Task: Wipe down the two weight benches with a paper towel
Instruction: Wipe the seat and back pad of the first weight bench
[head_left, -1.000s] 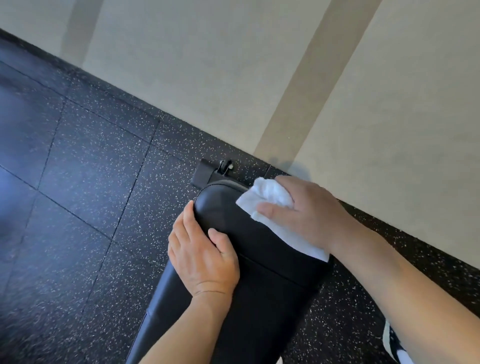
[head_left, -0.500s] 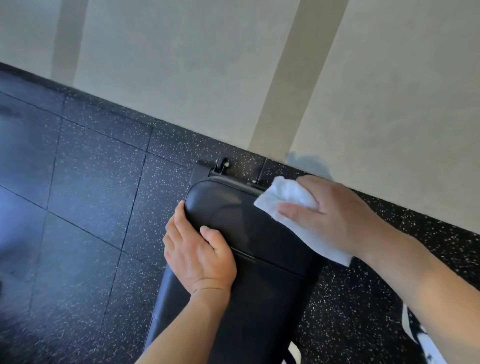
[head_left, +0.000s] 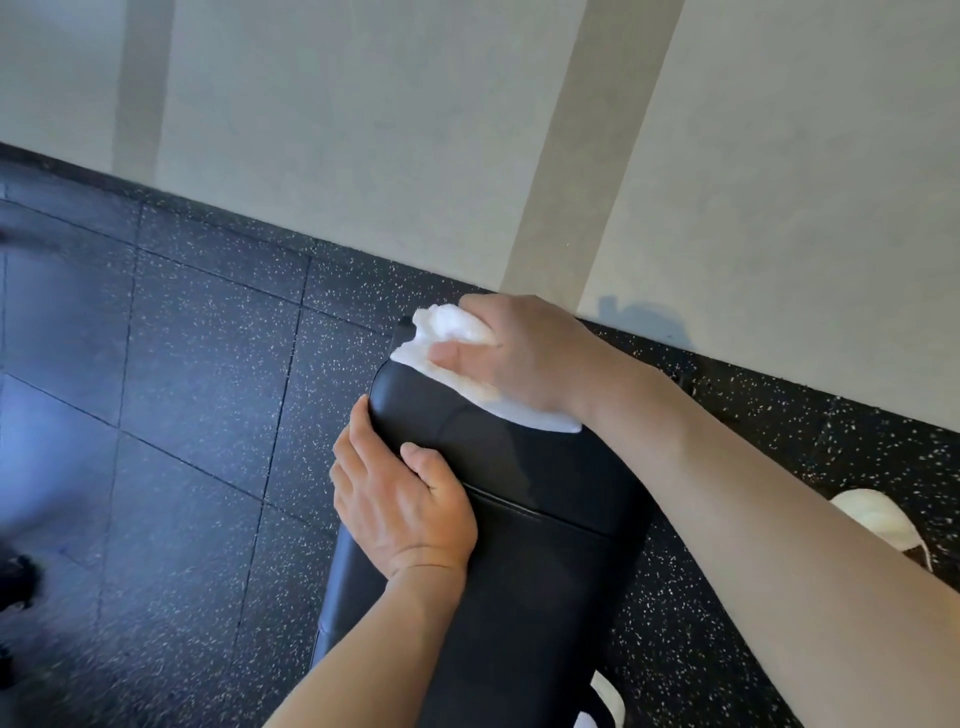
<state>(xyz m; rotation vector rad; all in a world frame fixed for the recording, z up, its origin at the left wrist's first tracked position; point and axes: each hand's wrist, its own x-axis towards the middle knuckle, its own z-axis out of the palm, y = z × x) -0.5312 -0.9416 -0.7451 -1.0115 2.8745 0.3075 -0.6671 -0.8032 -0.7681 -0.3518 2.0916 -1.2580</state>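
Your right hand (head_left: 524, 358) presses the bunched paper towel (head_left: 452, 332) on the bench (head_left: 519, 519) pad's far end; your left hand (head_left: 400, 499) grips its left edge. Next, probably wipe back along the pad.

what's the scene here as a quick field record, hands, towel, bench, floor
left hand: grips the left edge of the bench pad, thumb on top
right hand: presses the paper towel on the pad's far end
bench: black padded, one in view, a seam across it
floor: dark speckled tiles
wall: pale, just past the bench end
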